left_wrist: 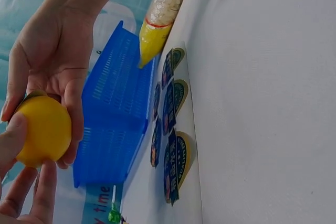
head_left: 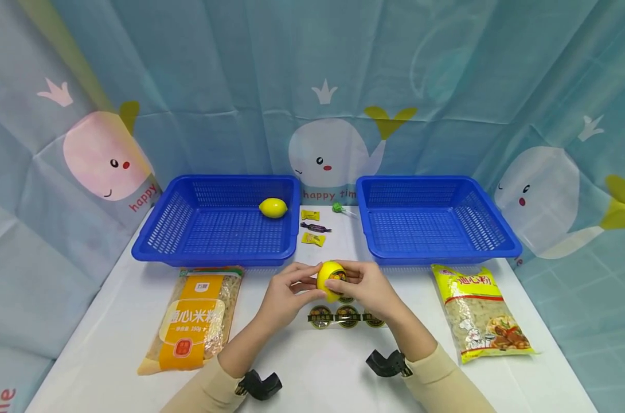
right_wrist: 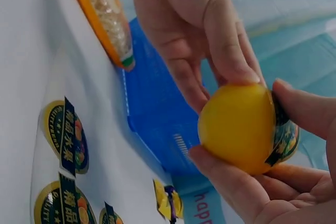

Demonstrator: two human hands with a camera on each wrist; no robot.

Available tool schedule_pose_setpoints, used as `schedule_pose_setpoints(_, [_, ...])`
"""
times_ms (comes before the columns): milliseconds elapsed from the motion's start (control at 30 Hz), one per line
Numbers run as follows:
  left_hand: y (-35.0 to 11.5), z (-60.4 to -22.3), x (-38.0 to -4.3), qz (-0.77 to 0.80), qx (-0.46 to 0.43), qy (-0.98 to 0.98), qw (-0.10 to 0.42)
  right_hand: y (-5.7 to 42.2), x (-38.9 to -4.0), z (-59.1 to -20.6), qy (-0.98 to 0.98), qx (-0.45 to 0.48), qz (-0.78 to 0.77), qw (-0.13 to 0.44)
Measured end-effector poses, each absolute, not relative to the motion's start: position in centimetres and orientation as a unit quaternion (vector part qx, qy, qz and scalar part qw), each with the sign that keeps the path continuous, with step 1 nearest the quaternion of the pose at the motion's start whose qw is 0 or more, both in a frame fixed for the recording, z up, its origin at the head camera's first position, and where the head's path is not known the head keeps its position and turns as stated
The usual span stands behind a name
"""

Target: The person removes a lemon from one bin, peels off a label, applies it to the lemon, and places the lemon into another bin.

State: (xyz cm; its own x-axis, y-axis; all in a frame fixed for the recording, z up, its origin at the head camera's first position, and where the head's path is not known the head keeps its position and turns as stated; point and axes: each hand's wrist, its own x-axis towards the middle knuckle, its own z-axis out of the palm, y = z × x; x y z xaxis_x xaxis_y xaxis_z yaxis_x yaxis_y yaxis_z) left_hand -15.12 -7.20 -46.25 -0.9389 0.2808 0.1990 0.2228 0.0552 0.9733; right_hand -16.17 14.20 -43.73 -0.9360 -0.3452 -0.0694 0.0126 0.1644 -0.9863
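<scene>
Both hands hold a yellow lemon above the white table. My left hand grips its left side between thumb and fingers. On the other side, my right hand pinches it, with the thumb at a round dark-and-gold sticker on the lemon's skin. In the right wrist view that sticker curves around the lemon's side, partly covered by fingers. Below the hands lies a clear sheet of matching stickers, partly hidden by the right hand and forearm.
Blue baskets stand at the back left and back right; a second lemon lies in the left one. Between them are wrapped candies and a green lollipop. Pasta bags lie left and right.
</scene>
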Motion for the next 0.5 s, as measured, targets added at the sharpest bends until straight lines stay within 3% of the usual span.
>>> schedule_pose_setpoints(300, [-7.51, -45.73, -15.52, 0.686, 0.177, 0.704, 0.038, 14.10, -15.85, -43.09, 0.732, -0.096, -0.662, 0.131])
schedule_pose_setpoints(500, [-7.75, -45.56, -15.80, 0.692, 0.146, 0.703, 0.080, 14.28, -15.83, -42.89, 0.734, -0.075, -0.661, 0.133])
